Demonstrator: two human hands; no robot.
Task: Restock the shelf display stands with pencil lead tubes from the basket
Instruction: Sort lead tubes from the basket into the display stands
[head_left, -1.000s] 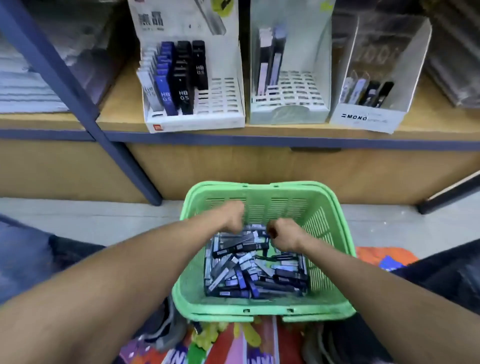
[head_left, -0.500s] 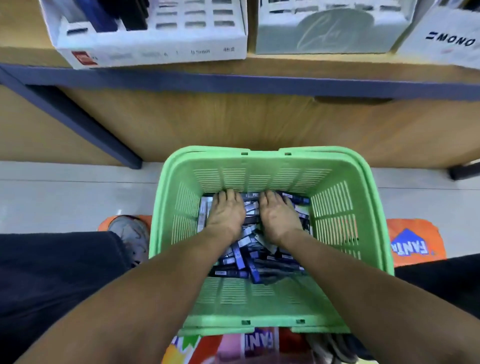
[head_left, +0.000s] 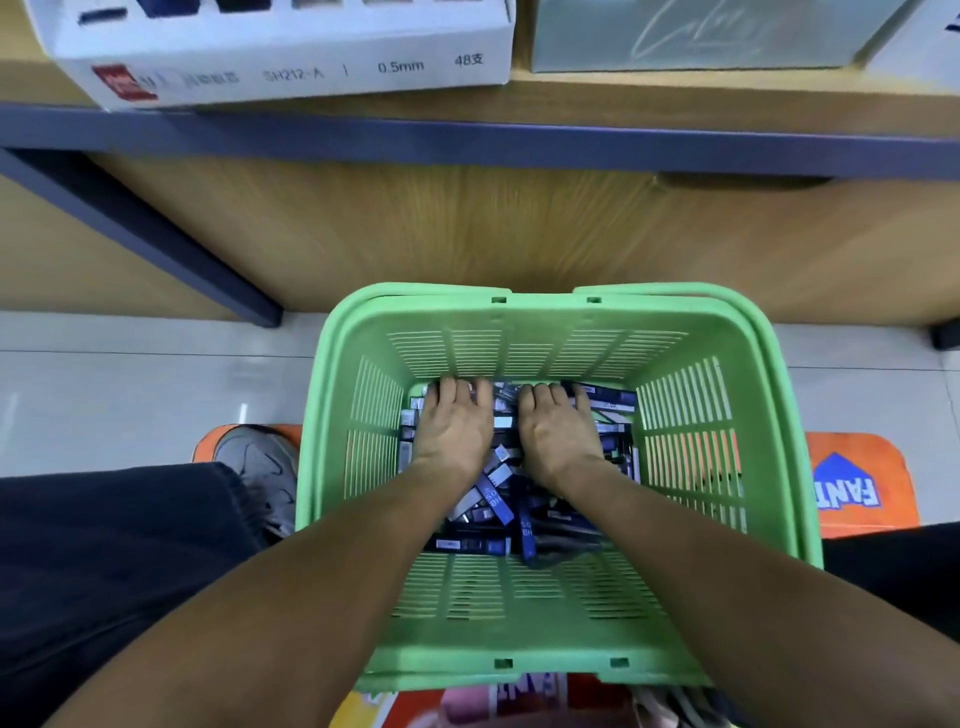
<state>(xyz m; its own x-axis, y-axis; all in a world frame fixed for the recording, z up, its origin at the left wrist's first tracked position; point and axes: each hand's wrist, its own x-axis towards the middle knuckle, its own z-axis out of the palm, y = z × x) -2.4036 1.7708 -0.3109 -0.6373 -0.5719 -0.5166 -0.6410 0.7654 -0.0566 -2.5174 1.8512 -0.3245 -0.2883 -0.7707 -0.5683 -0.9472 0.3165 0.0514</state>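
A green plastic basket (head_left: 540, 304) stands on the floor in front of me, holding a pile of black, blue and grey pencil lead tubes (head_left: 498, 501). Both my hands are inside it, side by side. My left hand (head_left: 454, 431) lies palm down on the left of the pile. My right hand (head_left: 558, 431) lies palm down just right of it. The fingertips of both reach the far end of the pile and dip among the tubes. Only the bottom of the white display stand (head_left: 291, 67) marked 0.5mm shows at the top.
A grey stand (head_left: 691, 41) sits right of the white one on the wooden shelf with its blue edge (head_left: 519, 140). A dark slanted shelf post (head_left: 156, 234) meets the floor at left. My grey shoe (head_left: 260, 462) and an orange mat (head_left: 852, 483) flank the basket.
My view has dropped from the shelf stands to the basket. Both hands went from hovering at the pile's far edge to lying flat on the tubes, and have since hardly moved.
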